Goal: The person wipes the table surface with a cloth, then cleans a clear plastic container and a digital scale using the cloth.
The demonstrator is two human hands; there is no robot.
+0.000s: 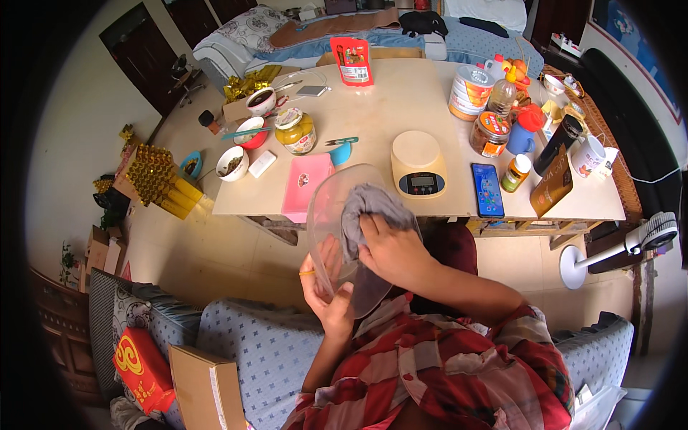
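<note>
A clear plastic bowl [371,287] is tilted on its side above my lap, and my left hand [330,293] grips its left rim, thumb on the near side. Inside the bowl, my right hand [395,250] presses a bunched grey cloth [371,207] against the wall. Just beyond the bowl, on the table, stand a pink plastic tray [309,183] and a kitchen scale [418,161] with its platform bare. A blue scraper [340,153] and a green-handled tool [342,141] lie behind the tray. A yellow elastic band circles a finger of my left hand.
Left on the table [406,80] are a glass jar [295,131], several small bowls [233,163] and a white box [262,164]. Upright stands a red pouch [352,62]. Toward the right are a smartphone [488,190], a large tin [470,93], jars and bottles. A white fan [618,252] stands right.
</note>
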